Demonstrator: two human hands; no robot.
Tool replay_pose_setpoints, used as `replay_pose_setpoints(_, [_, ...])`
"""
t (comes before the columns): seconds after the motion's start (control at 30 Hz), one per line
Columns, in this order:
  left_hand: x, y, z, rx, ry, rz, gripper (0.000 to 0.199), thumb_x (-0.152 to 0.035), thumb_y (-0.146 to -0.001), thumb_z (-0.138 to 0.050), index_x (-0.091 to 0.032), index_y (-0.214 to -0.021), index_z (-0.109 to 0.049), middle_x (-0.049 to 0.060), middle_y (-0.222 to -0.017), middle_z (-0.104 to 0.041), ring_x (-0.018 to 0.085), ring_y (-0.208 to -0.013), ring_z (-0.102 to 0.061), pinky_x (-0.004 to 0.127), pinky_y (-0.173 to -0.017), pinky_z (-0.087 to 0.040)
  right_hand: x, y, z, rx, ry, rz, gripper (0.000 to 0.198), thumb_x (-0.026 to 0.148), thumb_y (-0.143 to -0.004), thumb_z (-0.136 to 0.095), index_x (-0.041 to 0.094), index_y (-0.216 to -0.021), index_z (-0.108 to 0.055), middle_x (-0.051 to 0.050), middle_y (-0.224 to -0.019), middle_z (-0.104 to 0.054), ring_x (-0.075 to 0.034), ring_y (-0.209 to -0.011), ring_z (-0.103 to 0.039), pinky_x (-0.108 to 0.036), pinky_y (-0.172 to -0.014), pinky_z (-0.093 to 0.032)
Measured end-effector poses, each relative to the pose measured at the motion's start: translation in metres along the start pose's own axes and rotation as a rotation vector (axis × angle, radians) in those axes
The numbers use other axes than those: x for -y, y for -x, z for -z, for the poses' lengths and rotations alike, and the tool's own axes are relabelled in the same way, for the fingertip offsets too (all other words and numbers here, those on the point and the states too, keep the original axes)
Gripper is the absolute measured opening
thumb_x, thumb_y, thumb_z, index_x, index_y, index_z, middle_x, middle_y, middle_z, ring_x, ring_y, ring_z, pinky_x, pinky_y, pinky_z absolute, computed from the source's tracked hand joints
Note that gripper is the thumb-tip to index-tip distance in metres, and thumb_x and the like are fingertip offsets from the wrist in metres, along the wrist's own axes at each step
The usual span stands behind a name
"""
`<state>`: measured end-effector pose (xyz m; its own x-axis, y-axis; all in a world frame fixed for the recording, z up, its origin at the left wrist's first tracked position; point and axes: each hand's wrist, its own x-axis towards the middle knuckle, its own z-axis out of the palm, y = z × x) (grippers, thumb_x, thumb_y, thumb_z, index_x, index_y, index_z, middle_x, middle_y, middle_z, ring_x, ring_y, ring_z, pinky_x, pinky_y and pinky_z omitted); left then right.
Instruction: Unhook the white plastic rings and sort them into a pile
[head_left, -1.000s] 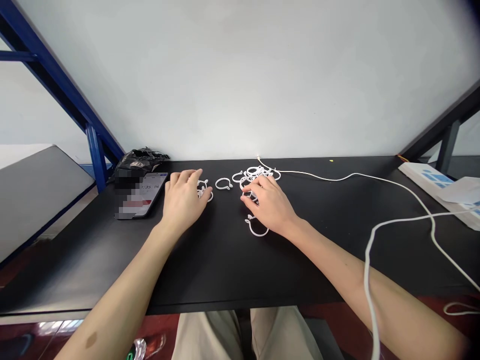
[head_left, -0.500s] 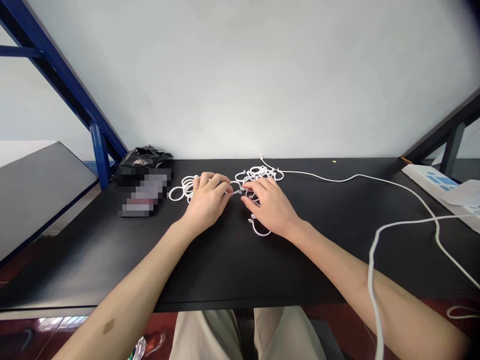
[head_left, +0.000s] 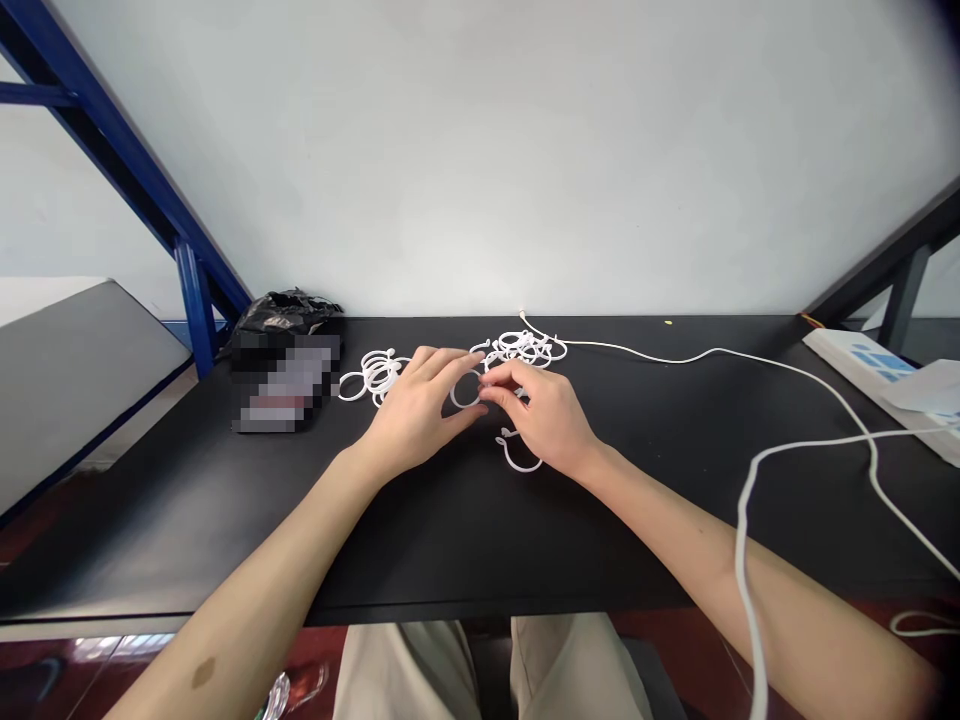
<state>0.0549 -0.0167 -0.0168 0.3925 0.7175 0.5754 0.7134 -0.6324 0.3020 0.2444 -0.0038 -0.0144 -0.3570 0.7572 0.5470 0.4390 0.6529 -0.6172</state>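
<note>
A white plastic curtain ring (head_left: 454,398) is upright between my hands, in the middle of the table. My right hand (head_left: 551,412) pinches its right side between thumb and fingertips. My left hand (head_left: 416,408) curves around the left side with thumb and forefinger spread apart; whether it touches the ring is unclear. Just below my right hand lies a single open ring (head_left: 519,466), partly covered by that hand. A cluster of rings (head_left: 375,376) rests left of my left hand, and another pile (head_left: 525,347) is behind my right hand.
A black bag (head_left: 289,312) and a blurred-out item (head_left: 289,385) sit at the left of the black table (head_left: 465,540). One white cable (head_left: 697,358) runs along the back and right, crossing in front of my right forearm. At the right edge is a white-and-blue package (head_left: 862,350).
My left hand has shifted slightly right and its thumb and forefinger have spread. My right fingers have closed on the ring, which now stands more upright between the hands.
</note>
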Motion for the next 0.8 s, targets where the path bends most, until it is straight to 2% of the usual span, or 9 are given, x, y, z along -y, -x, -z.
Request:
replay_pose_setpoints(0.13, [0.002, 0.001, -0.001, 0.084, 0.017, 0.011, 0.045, -0.034, -0.088, -0.067, -0.021, -0.129, -0.056, 0.007, -0.111, -0.068, 0.024, -0.100, -0.054, 0.040, -0.087, -0.050, 0.000, 0.000, 0.001, 0.030, 0.025, 0.022, 0.006, 0.024, -0.092, -0.062, 0.022, -0.089, -0.066, 0.001, -0.087, -0.072, -0.014, -0.079, -0.065, -0.028, -0.075, -0.051])
replay_pose_setpoints(0.2, [0.003, 0.001, -0.001, 0.087, 0.017, 0.005, 0.040, -0.035, -0.087, -0.068, -0.020, -0.123, -0.059, 0.006, -0.107, -0.069, 0.024, -0.098, -0.054, 0.040, -0.085, -0.050, -0.001, 0.000, 0.001, 0.039, 0.027, 0.032, 0.006, 0.024, -0.092, -0.062, 0.021, -0.089, -0.067, 0.000, -0.088, -0.070, -0.014, -0.078, -0.063, -0.028, -0.074, -0.050])
replay_pose_setpoints(0.37, [0.001, 0.000, -0.001, 0.072, 0.023, -0.019, 0.035, -0.034, -0.086, -0.070, -0.016, -0.114, -0.062, 0.006, -0.103, -0.069, 0.022, -0.092, -0.052, 0.037, -0.081, -0.049, -0.001, -0.001, 0.003, 0.036, 0.001, 0.053, 0.009, 0.020, -0.092, -0.061, 0.020, -0.085, -0.065, 0.000, -0.085, -0.069, -0.013, -0.078, -0.062, -0.027, -0.073, -0.048])
replay_pose_setpoints(0.63, [0.000, 0.001, -0.002, 0.107, 0.004, -0.041, 0.031, -0.033, -0.089, -0.066, -0.019, -0.116, -0.061, 0.006, -0.107, -0.069, 0.022, -0.093, -0.052, 0.038, -0.083, -0.048, -0.002, -0.003, 0.006, 0.088, -0.010, 0.039, 0.012, 0.018, -0.091, -0.061, 0.021, -0.080, -0.063, 0.002, -0.081, -0.069, -0.013, -0.075, -0.062, -0.027, -0.072, -0.049])
replay_pose_setpoints(0.7, [0.003, 0.001, -0.001, 0.090, -0.017, -0.038, 0.031, -0.033, -0.089, -0.066, -0.019, -0.116, -0.061, 0.006, -0.108, -0.069, 0.022, -0.093, -0.053, 0.037, -0.083, -0.048, -0.001, -0.002, 0.003, 0.058, -0.010, 0.025, 0.009, 0.022, -0.091, -0.062, 0.022, -0.083, -0.065, 0.002, -0.085, -0.070, -0.013, -0.076, -0.063, -0.028, -0.073, -0.049])
replay_pose_setpoints(0.8, [0.010, 0.000, 0.003, 0.020, -0.109, 0.009, 0.033, -0.036, -0.090, -0.064, -0.019, -0.118, -0.062, 0.006, -0.105, -0.069, 0.023, -0.094, -0.054, 0.038, -0.085, -0.048, 0.000, -0.001, 0.001, 0.019, -0.029, 0.009, 0.009, 0.028, -0.092, -0.061, 0.023, -0.098, -0.066, 0.000, -0.091, -0.072, -0.014, -0.080, -0.065, -0.028, -0.075, -0.051])
